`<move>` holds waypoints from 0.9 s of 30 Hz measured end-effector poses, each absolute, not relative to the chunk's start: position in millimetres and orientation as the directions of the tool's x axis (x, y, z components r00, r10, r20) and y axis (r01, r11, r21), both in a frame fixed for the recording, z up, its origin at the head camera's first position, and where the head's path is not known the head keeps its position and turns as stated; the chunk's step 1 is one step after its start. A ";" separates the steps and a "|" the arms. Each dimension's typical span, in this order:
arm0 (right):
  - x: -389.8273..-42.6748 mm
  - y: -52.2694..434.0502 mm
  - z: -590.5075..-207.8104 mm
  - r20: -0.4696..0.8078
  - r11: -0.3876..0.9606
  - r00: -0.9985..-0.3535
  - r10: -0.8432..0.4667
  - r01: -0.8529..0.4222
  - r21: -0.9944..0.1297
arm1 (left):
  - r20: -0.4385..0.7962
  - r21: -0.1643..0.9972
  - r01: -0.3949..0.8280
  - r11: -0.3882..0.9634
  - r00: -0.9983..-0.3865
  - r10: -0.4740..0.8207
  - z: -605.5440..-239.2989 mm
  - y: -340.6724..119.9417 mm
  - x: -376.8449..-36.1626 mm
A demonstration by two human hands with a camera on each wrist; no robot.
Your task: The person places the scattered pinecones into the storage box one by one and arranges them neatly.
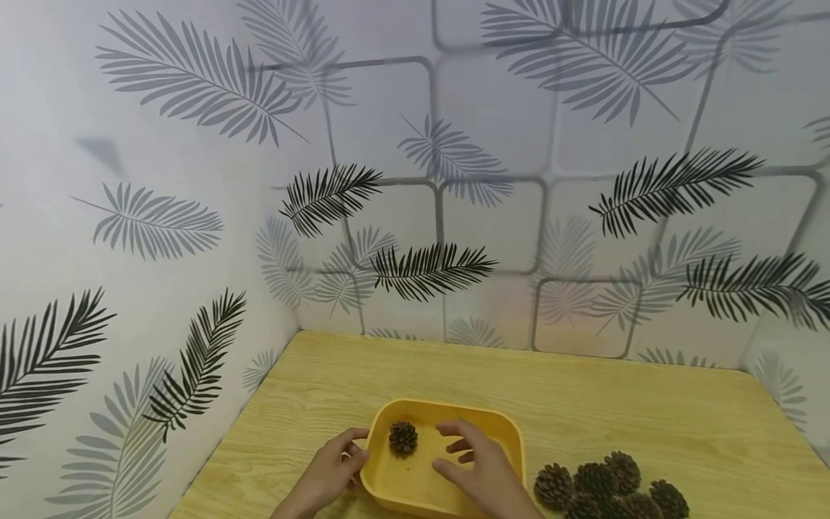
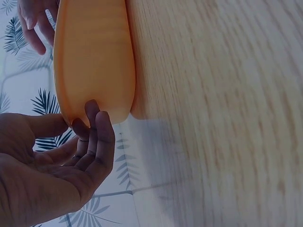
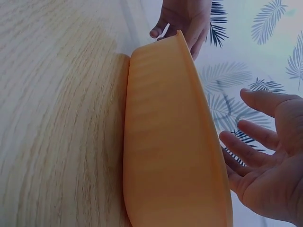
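Yellow plastic tray sits at the lower centre of the frame on the wooden desk, one pine cone inside near its left wall. Left hand pinches the tray's left rim; right hand hovers spread over the inside, holding nothing. With only that one-sided grip, a tug could probably tip or skid the tray and roll the cone out. Loose pine cones at lower right could be knocked off the front edge.
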State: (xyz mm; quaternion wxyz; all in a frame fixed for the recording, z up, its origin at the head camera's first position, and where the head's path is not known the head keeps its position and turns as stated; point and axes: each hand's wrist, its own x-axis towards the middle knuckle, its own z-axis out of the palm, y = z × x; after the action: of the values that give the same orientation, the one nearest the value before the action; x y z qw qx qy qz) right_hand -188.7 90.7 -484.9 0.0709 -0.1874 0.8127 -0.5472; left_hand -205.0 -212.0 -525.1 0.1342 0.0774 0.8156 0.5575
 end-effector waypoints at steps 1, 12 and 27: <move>-187.9 91.8 -484.2 0.087 0.333 -0.922 -0.378 -0.223 -0.916 | -0.137 0.929 -0.026 0.368 -0.950 0.279 -540.8 -217.6 -213.0; -177.2 105.7 -476.0 0.064 0.309 -0.943 -0.326 -0.170 -0.936 | -0.162 0.936 -0.054 0.347 -0.943 0.291 -567.2 -229.6 -226.9; -168.1 124.8 -468.0 0.017 0.316 -0.975 -0.221 -0.088 -0.945 | -0.104 0.919 0.034 0.393 -0.940 0.325 -534.6 -218.3 -209.9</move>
State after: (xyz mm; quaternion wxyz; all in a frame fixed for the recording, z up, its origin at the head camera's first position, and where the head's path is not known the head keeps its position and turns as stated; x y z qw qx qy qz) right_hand -168.1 124.8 -468.0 0.0578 -0.0955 0.8091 -0.5770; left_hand -209.9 -218.3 -534.6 0.1346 0.1091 0.8236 0.5400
